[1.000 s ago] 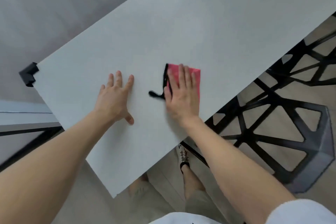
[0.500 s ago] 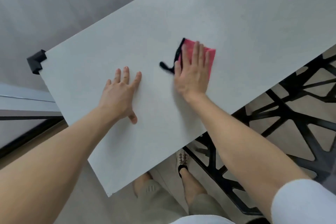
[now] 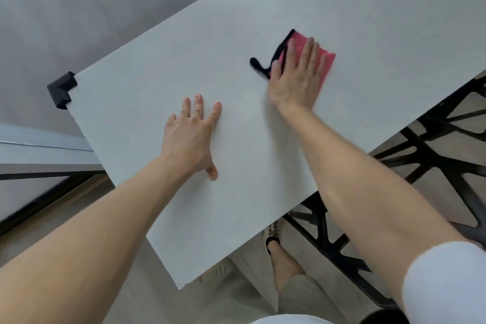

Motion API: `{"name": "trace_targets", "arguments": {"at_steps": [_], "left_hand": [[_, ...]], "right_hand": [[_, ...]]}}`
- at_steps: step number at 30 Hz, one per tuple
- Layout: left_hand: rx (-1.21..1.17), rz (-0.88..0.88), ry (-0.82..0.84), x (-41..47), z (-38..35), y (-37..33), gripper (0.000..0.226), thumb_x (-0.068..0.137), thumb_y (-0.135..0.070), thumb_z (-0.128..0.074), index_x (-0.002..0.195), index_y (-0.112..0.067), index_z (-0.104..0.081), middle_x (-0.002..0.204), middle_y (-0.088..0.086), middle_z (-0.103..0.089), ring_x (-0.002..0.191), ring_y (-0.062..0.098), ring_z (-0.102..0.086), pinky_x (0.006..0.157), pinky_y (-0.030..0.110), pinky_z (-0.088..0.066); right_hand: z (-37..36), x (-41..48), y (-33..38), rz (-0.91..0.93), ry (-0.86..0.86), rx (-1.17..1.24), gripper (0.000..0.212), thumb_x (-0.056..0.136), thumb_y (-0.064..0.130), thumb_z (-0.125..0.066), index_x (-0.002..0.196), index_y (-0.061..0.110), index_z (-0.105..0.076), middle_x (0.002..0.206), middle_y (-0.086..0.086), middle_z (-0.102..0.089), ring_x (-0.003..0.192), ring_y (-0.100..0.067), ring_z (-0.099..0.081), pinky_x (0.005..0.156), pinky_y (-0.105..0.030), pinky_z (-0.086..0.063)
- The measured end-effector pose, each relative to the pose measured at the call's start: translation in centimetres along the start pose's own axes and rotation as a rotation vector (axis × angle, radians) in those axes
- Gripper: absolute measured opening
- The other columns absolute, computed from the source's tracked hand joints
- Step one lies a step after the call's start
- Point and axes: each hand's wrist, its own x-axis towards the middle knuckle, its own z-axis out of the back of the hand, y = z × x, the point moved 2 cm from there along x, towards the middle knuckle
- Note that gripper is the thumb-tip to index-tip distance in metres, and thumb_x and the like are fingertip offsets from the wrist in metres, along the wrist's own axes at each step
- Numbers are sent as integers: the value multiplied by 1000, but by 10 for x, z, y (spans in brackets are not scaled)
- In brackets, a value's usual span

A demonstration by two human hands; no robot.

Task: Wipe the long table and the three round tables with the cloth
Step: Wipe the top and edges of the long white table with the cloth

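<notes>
The long table [image 3: 368, 8] has a pale grey top that runs diagonally from lower left to upper right. A pink cloth [image 3: 327, 59] with a black edge and loop lies flat on it. My right hand [image 3: 297, 79] presses down on the cloth with straight fingers and covers most of it. My left hand [image 3: 190, 137] rests flat on the bare tabletop to the left, fingers spread, apart from the cloth. No round table is in view.
A black corner guard [image 3: 61, 89] caps the table's far left corner. Black lattice chairs [image 3: 434, 155] stand under and beside the right edge. My legs and a foot [image 3: 273, 237] are below the near edge. A grey wall lies beyond the table.
My right hand has slid the cloth away from me and to the right across the tabletop. My left hand has stayed flat in the same spot on the table.
</notes>
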Motion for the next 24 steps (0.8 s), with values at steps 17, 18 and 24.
{"name": "trace_targets", "arguments": {"at_steps": [17,18,24], "left_hand": [[-74,-123,-94,5,17,78,148,60,-55,-103,172,-22,-11,175,3,-24,162,28,-22,125,47,-36],[-66,-103,-91,3,12,82,152,58,-58,-103,172,-18,-9,177,3,-19,163,28,-20,126,47,-34],[-24,-148,-93,3,1,93,146,63,-69,-95,172,-20,-11,182,-1,1,168,22,-6,128,47,-27]], "right_hand": [[-24,-73,99,68,-91,14,67,112,50,-26,172,19,-30,179,-19,-17,168,-33,-13,135,-55,-9],[-30,-96,109,298,-24,6,65,113,49,-30,172,20,-30,180,-16,-17,168,-31,-13,135,-55,-10],[2,-112,-31,477,59,-19,59,115,50,-39,170,32,-32,180,-3,-22,168,-25,-17,137,-51,-11]]}}
